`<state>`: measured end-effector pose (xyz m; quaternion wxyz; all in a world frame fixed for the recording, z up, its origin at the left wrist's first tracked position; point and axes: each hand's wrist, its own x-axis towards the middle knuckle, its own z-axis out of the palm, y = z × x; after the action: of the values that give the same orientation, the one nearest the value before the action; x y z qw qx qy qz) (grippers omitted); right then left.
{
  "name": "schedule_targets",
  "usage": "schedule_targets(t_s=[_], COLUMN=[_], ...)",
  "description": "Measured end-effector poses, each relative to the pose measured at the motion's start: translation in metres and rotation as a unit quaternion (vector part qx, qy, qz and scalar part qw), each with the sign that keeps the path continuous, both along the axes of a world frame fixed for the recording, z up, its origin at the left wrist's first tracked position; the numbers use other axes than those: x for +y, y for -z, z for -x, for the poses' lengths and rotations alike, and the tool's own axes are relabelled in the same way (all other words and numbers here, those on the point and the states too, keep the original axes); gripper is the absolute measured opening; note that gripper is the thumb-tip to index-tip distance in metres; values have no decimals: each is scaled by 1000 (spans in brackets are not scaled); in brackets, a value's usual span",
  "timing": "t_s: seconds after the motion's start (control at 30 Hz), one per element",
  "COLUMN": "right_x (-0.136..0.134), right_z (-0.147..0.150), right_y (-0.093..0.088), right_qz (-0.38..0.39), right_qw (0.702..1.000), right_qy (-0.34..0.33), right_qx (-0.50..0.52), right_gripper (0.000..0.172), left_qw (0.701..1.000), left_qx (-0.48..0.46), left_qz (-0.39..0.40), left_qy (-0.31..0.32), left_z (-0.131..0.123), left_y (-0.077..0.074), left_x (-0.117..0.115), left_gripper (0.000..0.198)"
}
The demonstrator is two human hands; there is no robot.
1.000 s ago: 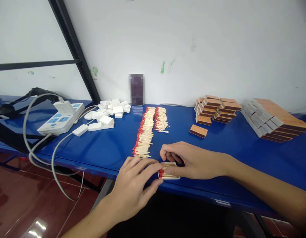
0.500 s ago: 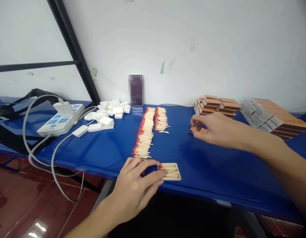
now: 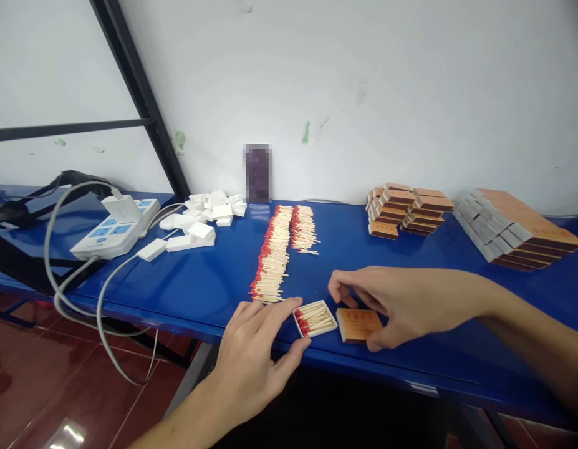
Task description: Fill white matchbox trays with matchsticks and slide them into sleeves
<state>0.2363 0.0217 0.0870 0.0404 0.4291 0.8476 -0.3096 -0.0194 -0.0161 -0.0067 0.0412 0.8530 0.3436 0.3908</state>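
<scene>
My left hand (image 3: 258, 346) holds a white matchbox tray (image 3: 334, 325) at its left end, index finger at the far corner and thumb at the near corner. Red-headed matches (image 3: 314, 318) fill the tray, their heads toward the left. Just to the right lies an orange matchbox sleeve (image 3: 358, 324) with dark sides. Around this sleeve curves my right hand (image 3: 380, 302), thumb at its near right corner and fingers beyond its far edge. A narrow gap separates tray and sleeve.
Two rows of loose matches (image 3: 272, 255) lie behind the tray. White trays (image 3: 202, 231) are heaped at the left, near a power strip (image 3: 115, 231) with cables. Stacked matchboxes (image 3: 396, 199) and a large block of sleeves (image 3: 522, 224) stand at the back right.
My right hand has come toward the front edge and left, bringing the sleeve beside the tray. My left hand has turned the tray slightly, and its index finger has left the matches.
</scene>
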Motion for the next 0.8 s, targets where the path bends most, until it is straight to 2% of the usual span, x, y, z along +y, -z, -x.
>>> schedule_targets(t_s=[0.17,0.4,0.57,0.8], right_x=[0,4,1,-9], right_z=[8,-1,7,27], right_y=[5,8,13,23], right_qz=[-42,-64,-70,-55], right_qw=[998,997,994,984], right_qy=[15,-4,-22,-53], right_qx=[45,46,77,159], right_gripper=[43,31,28,28], left_qw=[1000,999,999,996], left_qx=[-5,-1,1,-15], left_qz=[3,33,44,74], left_qy=[-1,24,23,58], left_z=[-2,1,1,5], left_y=[-1,-5,-3,-4], left_x=[0,-1,-2,-1], left_gripper=[37,34,34,57])
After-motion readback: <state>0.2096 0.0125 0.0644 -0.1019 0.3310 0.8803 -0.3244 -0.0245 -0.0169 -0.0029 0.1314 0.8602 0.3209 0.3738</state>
